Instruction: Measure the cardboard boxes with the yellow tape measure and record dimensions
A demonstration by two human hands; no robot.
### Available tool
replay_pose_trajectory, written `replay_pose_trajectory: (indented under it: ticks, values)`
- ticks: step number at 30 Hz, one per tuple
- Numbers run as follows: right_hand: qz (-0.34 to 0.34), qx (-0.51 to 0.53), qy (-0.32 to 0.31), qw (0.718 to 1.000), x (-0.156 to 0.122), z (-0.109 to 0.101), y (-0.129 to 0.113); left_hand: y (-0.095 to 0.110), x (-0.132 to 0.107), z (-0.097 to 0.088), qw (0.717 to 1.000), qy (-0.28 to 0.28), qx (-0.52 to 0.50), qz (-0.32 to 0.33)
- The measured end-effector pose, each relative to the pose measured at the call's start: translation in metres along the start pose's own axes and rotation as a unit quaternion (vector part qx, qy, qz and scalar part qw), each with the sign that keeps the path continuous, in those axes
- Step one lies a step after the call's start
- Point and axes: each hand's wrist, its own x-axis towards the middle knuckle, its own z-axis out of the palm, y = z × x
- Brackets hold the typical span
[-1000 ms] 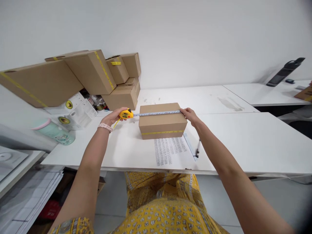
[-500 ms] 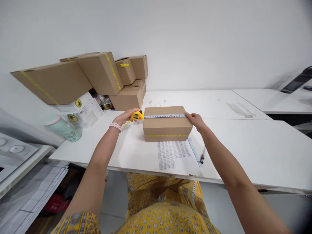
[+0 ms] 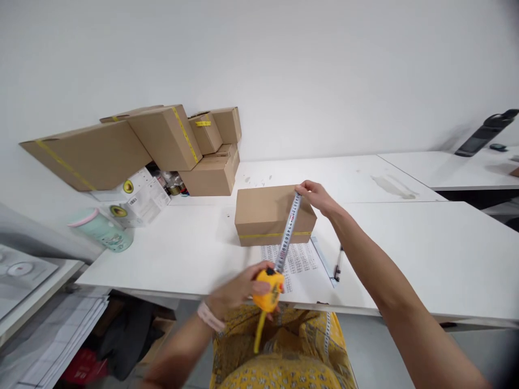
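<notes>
A yellow tape measure (image 3: 267,290) is gripped in my left hand (image 3: 239,292), low near the table's front edge and a little blurred. Its metal blade (image 3: 288,229) runs out at a slant, up and away to the far top edge of a brown cardboard box (image 3: 265,205). There my right hand (image 3: 315,195) pinches the blade's end, at the box's back right corner. Along the box's front face goes a yellow strip with marks. A printed sheet (image 3: 310,259) of number rows lies partly under the box and blade.
Several cardboard boxes (image 3: 162,135) are stacked at the back left, over a white carton (image 3: 141,202). A mint tumbler (image 3: 103,232) leans at the left. A pen (image 3: 338,265) lies right of the sheet. Someone's fingers (image 3: 514,172) show at the far right edge.
My left hand has swung the tape measure from the box's left side toward me, so the blade now slants across the box instead of lying lengthwise. My right hand still holds its end.
</notes>
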Motion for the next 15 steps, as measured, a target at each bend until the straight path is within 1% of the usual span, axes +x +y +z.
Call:
replay_pose_trajectory:
  ticks: [1,2,3,5,8,10,12,15]
  values:
    - [0.003,-0.020,-0.025,0.999,0.006,0.007,-0.004,-0.015,0.010,0.016,0.999,0.007,-0.046,0.027]
    - [0.008,-0.039,-0.043,0.998,0.014,0.013,-0.008,-0.023,0.021,0.030,0.995,0.027,-0.075,0.058]
    - [0.014,-0.058,-0.054,0.997,0.023,0.019,-0.011,-0.025,0.033,0.040,0.991,0.044,-0.089,0.090]
    - [0.025,-0.091,-0.057,0.994,0.041,0.028,-0.012,-0.014,0.054,0.051,0.985,0.080,-0.085,0.129]
    - [0.055,-0.132,-0.048,0.989,0.064,0.037,-0.007,0.011,0.076,0.048,0.982,0.116,-0.056,0.136]
    - [0.069,-0.166,-0.049,0.983,0.074,0.042,-0.001,0.020,0.083,0.042,0.982,0.131,-0.044,0.130]
    - [0.068,-0.200,-0.051,0.976,0.079,0.046,0.004,0.019,0.086,0.039,0.981,0.145,-0.041,0.125]
    - [0.055,-0.220,-0.053,0.972,0.082,0.050,0.009,0.011,0.089,0.041,0.978,0.165,-0.051,0.118]
